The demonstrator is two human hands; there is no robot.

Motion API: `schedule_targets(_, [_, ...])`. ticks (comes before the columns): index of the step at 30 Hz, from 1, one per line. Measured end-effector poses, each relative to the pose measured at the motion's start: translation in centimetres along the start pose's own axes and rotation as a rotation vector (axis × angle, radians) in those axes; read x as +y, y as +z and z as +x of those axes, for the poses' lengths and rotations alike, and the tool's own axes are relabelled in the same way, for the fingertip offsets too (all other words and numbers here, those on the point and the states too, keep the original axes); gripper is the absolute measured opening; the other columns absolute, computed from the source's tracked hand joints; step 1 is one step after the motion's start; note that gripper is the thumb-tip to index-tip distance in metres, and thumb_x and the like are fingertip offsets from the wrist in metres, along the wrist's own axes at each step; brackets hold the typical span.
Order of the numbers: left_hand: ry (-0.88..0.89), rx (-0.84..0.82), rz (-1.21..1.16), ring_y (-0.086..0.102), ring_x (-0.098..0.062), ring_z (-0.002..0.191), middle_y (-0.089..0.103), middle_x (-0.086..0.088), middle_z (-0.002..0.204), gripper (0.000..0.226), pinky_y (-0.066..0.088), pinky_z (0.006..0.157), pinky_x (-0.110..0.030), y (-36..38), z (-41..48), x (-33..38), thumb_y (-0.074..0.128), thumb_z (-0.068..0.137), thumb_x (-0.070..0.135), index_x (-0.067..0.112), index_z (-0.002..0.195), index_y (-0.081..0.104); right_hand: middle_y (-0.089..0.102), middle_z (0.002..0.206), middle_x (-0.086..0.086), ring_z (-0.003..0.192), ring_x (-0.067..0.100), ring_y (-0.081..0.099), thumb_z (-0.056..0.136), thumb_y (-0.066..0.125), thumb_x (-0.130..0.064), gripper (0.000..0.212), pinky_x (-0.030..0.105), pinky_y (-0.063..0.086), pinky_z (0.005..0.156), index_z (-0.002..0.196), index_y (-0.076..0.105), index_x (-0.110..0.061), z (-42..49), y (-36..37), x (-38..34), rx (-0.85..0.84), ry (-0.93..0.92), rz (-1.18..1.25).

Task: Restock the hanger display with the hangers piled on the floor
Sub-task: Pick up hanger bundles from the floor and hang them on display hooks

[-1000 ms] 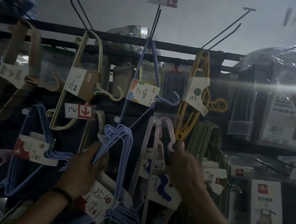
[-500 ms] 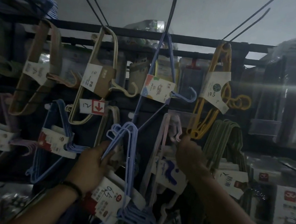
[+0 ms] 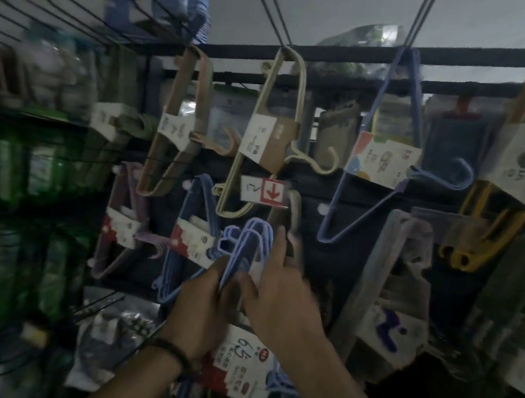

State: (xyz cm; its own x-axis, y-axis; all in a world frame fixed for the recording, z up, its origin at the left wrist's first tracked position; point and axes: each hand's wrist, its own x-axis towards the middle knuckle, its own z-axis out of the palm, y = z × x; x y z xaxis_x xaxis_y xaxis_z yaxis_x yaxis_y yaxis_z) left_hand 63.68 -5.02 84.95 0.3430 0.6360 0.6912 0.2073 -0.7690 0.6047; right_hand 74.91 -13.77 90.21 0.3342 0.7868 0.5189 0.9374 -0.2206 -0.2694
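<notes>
Display rack [image 3: 344,53], hangers [image 3: 247,242] in left hand [image 3: 201,305], right hand [image 3: 280,298]

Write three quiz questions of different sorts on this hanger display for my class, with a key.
1. True or false: the left hand grips the blue hanger bundle.
2. The arrow on the red-and-white price tag points: A up, B down, C left.
3. Fill in: the dark wristband sits on the ___ wrist.
Key: 1 true; 2 B; 3 left.
</notes>
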Motion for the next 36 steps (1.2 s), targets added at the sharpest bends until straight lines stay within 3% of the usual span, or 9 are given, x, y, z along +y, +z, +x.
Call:
schedule_targets(2, [-0.022,-0.045,0.009,0.065,-0.005,0.069,0.066,0.017,0.073,0.031,0.043,0.056,-0.012,-1.6,0.1,-1.7,0.052,0.106,0.020,0.034,0.133,0.054,0.061,0.135,0.019,0.094,0.029,0.067,0.109,0.040,-0.030,0.071,0.045,0.059,0.077,0.165,-0.002,-0.017,1.5,1.3,-1.8,0.032,-0.040,-0.079])
schedule_targets(5, [-0.064,-0.073,0.157,0.063,-0.009,0.066,0.067,0.004,0.077,0.032,0.057,0.061,-0.037,-4.1,1.3,-5.2,0.051,0.106,0.023,0.035,0.134,0.042,0.006,0.170,0.021,0.107,0.031,0.063,0.103,0.045,-0.004,0.067,0.043,0.058,0.081,0.163,0.020,-0.021,2.5,2.7,-5.2,-0.079,-0.175,-0.403])
schedule_targets(7, [-0.072,-0.070,0.201,0.064,-0.014,0.068,0.068,0.002,0.081,0.025,0.058,0.062,-0.041,-5.8,2.4,-7.4,0.048,0.107,0.034,0.029,0.132,0.043,-0.002,0.171,0.017,0.107,0.031,0.064,0.100,0.051,-0.001,0.069,0.043,0.056,0.082,0.159,0.024,-0.024,3.3,4.1,-7.6,-0.065,-0.202,-0.450])
schedule_targets(14, [0.061,0.010,0.258,0.043,-0.016,0.050,0.049,0.004,0.059,0.052,0.043,0.050,-0.037,-11.5,7.1,-13.6,0.024,0.104,0.058,0.020,0.108,0.060,0.048,0.144,0.008,0.104,0.035,0.064,0.103,0.054,-0.014,0.052,0.047,0.056,0.081,0.148,0.033,-0.027,8.8,9.6,-14.2,0.056,-0.079,-0.393])
schedule_targets(19, [0.173,0.074,0.264,0.040,-0.010,0.046,0.038,0.008,0.051,0.050,0.037,0.048,-0.032,-14.0,11.2,-15.4,0.027,0.104,0.062,0.030,0.069,0.043,0.052,0.143,0.005,0.101,0.031,0.066,0.110,0.044,-0.024,0.046,0.043,0.057,0.081,0.154,0.032,-0.028,12.1,9.6,-17.5,0.113,0.030,-0.457])
schedule_targets(22, [0.270,0.152,0.140,0.040,-0.005,0.042,0.040,0.009,0.049,0.051,0.029,0.044,-0.018,-15.1,11.8,-17.1,0.031,0.107,0.058,0.028,0.072,0.053,0.066,0.113,0.003,0.073,0.028,0.069,0.111,0.043,-0.031,0.022,0.044,0.060,0.066,0.132,0.040,-0.028,12.1,9.8,-19.0,0.285,-0.013,-0.278])
schedule_targets(26, [0.307,0.190,0.099,0.051,-0.015,0.044,0.056,0.000,0.053,0.066,0.043,0.043,-0.034,-15.7,13.1,-18.5,0.025,0.106,0.063,0.018,0.082,0.066,0.066,0.079,-0.004,0.033,0.017,0.045,0.100,0.066,-0.026,0.031,0.030,0.043,0.033,0.122,0.046,-0.026,13.5,10.4,-20.6,0.391,-0.050,-0.327])
schedule_targets(30, [0.336,0.212,0.151,0.056,-0.018,0.050,0.062,-0.001,0.062,0.054,0.048,0.047,-0.037,-15.9,15.2,-18.6,0.026,0.108,0.058,0.023,0.101,0.066,0.063,0.075,-0.003,0.041,0.020,0.048,0.106,0.020,-0.035,0.041,0.029,0.038,0.040,0.138,0.043,-0.022,15.0,10.1,-20.8,0.418,-0.025,-0.477])
schedule_targets(36, [0.270,0.087,0.164,0.069,-0.025,0.070,0.072,-0.004,0.080,0.074,0.056,0.063,-0.043,-13.3,17.4,-20.5,0.013,0.100,0.071,0.020,0.101,0.066,0.066,0.074,0.004,0.049,0.025,0.059,0.110,0.028,-0.036,0.030,0.030,0.043,0.041,0.127,0.046,-0.018,17.4,12.6,-18.9,0.415,0.056,-0.439])
